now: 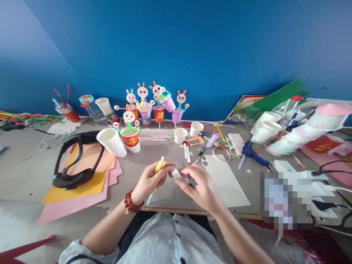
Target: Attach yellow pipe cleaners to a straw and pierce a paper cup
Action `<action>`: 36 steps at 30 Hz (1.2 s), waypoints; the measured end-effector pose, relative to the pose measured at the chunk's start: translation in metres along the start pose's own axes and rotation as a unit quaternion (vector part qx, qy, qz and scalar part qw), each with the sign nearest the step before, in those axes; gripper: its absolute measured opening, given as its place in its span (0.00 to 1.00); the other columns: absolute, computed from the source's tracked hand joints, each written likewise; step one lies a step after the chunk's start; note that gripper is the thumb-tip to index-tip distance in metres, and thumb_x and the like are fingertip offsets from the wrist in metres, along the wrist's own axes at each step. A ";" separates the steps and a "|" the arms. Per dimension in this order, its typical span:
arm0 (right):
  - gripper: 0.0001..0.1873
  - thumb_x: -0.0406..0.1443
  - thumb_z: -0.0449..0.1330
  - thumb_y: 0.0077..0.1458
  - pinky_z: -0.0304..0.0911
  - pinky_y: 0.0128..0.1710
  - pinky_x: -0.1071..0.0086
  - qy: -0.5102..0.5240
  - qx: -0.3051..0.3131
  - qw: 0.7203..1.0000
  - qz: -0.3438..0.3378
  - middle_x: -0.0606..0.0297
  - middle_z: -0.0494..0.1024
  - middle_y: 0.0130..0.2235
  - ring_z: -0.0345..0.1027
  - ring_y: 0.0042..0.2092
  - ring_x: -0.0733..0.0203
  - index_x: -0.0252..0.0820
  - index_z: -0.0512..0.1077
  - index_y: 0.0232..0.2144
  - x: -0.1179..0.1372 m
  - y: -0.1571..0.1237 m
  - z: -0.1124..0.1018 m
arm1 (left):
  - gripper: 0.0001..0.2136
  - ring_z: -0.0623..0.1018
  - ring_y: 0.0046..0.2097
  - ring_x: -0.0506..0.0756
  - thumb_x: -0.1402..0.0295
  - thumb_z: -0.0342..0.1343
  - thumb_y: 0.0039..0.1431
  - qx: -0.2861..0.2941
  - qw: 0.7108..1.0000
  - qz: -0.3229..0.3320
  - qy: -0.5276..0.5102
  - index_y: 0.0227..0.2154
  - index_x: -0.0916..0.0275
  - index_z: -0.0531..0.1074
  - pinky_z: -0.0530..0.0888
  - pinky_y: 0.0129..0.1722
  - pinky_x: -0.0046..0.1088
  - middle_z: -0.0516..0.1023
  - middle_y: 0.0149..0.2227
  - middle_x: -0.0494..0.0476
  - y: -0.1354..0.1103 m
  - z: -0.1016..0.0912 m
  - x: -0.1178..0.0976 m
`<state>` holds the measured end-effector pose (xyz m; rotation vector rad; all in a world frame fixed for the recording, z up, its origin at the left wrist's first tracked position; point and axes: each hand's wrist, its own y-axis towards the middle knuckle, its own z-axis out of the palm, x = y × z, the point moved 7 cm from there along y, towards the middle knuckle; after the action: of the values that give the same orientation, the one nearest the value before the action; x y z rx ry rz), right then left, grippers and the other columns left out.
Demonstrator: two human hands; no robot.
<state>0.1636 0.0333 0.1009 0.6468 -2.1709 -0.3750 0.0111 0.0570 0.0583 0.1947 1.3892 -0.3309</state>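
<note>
From my station, looking through the head camera, I see at far left of the grey table (pixel 24 161) a red cup of pens (pixel 70 114), with a clear bottle (pixel 95 112) just beside it near the blue wall (pixel 176 44). Closer in, a black headset (pixel 74 179) lies on overlapping orange, yellow and pink sheets (pixel 96 183). Next come a tilted stack of white cups (pixel 111 141) and a rabbit figure (pixel 129 116) rising from a red cup, with a row of similar rabbit-faced figures (pixel 142 91) behind. At centre, the left hand (pixel 154 175), a red bead bracelet (pixel 134 201) at its wrist, pinches a yellow and white piece (pixel 160 166) between thumb and fingers; its exact make-up I cannot tell. Its fingertips also reach a clear tape roll (pixel 177 173), which is between the 2 hands above the table's front edge. The right hand (pixel 202 185) grips that roll from the other side, thumb below and fingers above. Beyond are 2 white-bodied markers (pixel 188 154) and 2 white paper cups (pixel 180 138). Further right I find a white sheet (pixel 228 187), a blue glue gun (pixel 257 156), a leaning cup tower (pixel 310 131) with a pink cone top, and white power strips (pixel 326 211).
</note>
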 end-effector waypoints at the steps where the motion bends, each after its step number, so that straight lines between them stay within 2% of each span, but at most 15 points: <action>1: 0.05 0.38 0.61 0.60 0.60 0.37 0.65 0.002 0.009 1.000 0.007 0.64 0.75 0.32 0.64 0.34 0.59 0.44 0.69 0.35 -0.001 0.000 0.001 | 0.18 0.57 0.19 0.42 0.58 0.55 0.63 0.001 1.000 0.001 0.003 0.49 0.66 0.75 0.54 0.20 0.23 0.69 0.24 0.48 0.000 0.000 0.000; 4: 0.05 0.38 0.59 0.61 0.60 0.34 0.68 0.006 0.041 0.999 0.032 0.65 0.72 0.31 0.63 0.32 0.62 0.43 0.68 0.37 -0.005 -0.002 0.004 | 0.18 0.58 0.19 0.42 0.58 0.55 0.63 0.003 1.000 0.011 -0.002 0.50 0.65 0.73 0.54 0.20 0.22 0.72 0.29 0.51 -0.001 0.001 -0.001; 7: 0.06 0.39 0.57 0.62 0.58 0.31 0.71 0.011 0.051 0.997 0.063 0.68 0.69 0.28 0.62 0.29 0.64 0.43 0.68 0.37 -0.011 -0.006 0.005 | 0.16 0.57 0.19 0.41 0.60 0.55 0.63 -0.004 0.999 0.026 -0.024 0.50 0.64 0.71 0.53 0.19 0.22 0.71 0.29 0.50 -0.002 0.000 -0.004; 11: 0.10 0.43 0.57 0.62 0.56 0.26 0.73 0.072 0.053 0.988 0.123 0.71 0.65 0.25 0.58 0.25 0.67 0.42 0.69 0.39 -0.027 -0.010 0.010 | 0.08 0.58 0.18 0.42 0.64 0.51 0.63 0.002 0.994 0.001 -0.112 0.41 0.62 0.68 0.49 0.18 0.21 0.69 0.28 0.48 -0.001 -0.002 -0.001; 14: 0.13 0.45 0.57 0.62 0.55 0.23 0.74 0.175 0.035 0.968 0.176 0.71 0.67 0.24 0.58 0.24 0.68 0.41 0.70 0.39 -0.039 -0.011 0.014 | 0.09 0.59 0.18 0.42 0.64 0.48 0.63 0.044 0.986 -0.040 -0.157 0.34 0.64 0.67 0.48 0.18 0.22 0.69 0.28 0.51 -0.002 0.003 0.004; 17: 0.14 0.46 0.58 0.61 0.59 0.20 0.74 0.289 -0.026 0.932 0.218 0.69 0.72 0.25 0.63 0.23 0.67 0.41 0.69 0.40 -0.047 -0.008 0.014 | 0.11 0.60 0.19 0.43 0.63 0.50 0.63 0.076 0.981 -0.077 -0.158 0.31 0.66 0.68 0.49 0.18 0.23 0.67 0.27 0.51 -0.005 0.011 0.010; 20: 0.14 0.45 0.61 0.59 0.71 0.28 0.70 0.351 -0.095 0.908 0.207 0.65 0.77 0.33 0.73 0.28 0.63 0.44 0.68 0.41 -0.045 0.001 0.009 | 0.11 0.58 0.20 0.44 0.63 0.52 0.62 0.118 0.972 -0.119 -0.162 0.31 0.67 0.69 0.50 0.19 0.23 0.63 0.22 0.48 -0.009 0.026 0.017; 24: 0.13 0.41 0.63 0.58 0.74 0.40 0.64 0.386 -0.108 0.903 0.155 0.66 0.77 0.35 0.77 0.36 0.60 0.47 0.66 0.43 -0.034 0.015 0.009 | 0.11 0.57 0.21 0.44 0.62 0.57 0.60 0.132 0.962 -0.146 -0.187 0.33 0.67 0.70 0.49 0.19 0.22 0.64 0.24 0.49 -0.012 0.039 0.026; 28: 0.19 0.38 0.67 0.54 0.73 0.43 0.63 0.400 -0.119 0.899 0.133 0.66 0.76 0.39 0.77 0.40 0.60 0.48 0.64 0.44 -0.035 0.022 0.014 | 0.12 0.56 0.21 0.43 0.61 0.57 0.60 0.142 0.956 -0.154 -0.206 0.31 0.66 0.68 0.48 0.18 0.21 0.61 0.23 0.47 -0.013 0.045 0.031; 31: 0.20 0.36 0.67 0.53 0.73 0.44 0.62 0.399 -0.136 0.897 0.133 0.67 0.76 0.38 0.76 0.39 0.61 0.49 0.63 0.45 -0.039 0.021 0.018 | 0.13 0.57 0.19 0.43 0.60 0.55 0.62 0.146 0.955 -0.151 -0.208 0.30 0.65 0.66 0.48 0.17 0.21 0.63 0.24 0.49 -0.013 0.047 0.032; 36: 0.20 0.36 0.68 0.53 0.73 0.41 0.64 0.367 -0.117 0.912 0.140 0.66 0.74 0.40 0.75 0.39 0.61 0.49 0.65 0.45 -0.041 0.019 0.022 | 0.13 0.58 0.19 0.42 0.59 0.53 0.64 0.147 0.954 -0.140 -0.221 0.31 0.64 0.65 0.49 0.16 0.21 0.66 0.28 0.50 -0.010 0.048 0.033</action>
<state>0.1617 0.0733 0.0704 0.2625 -1.4356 -0.1874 0.0565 0.0282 0.0351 0.1547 0.9173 -0.7713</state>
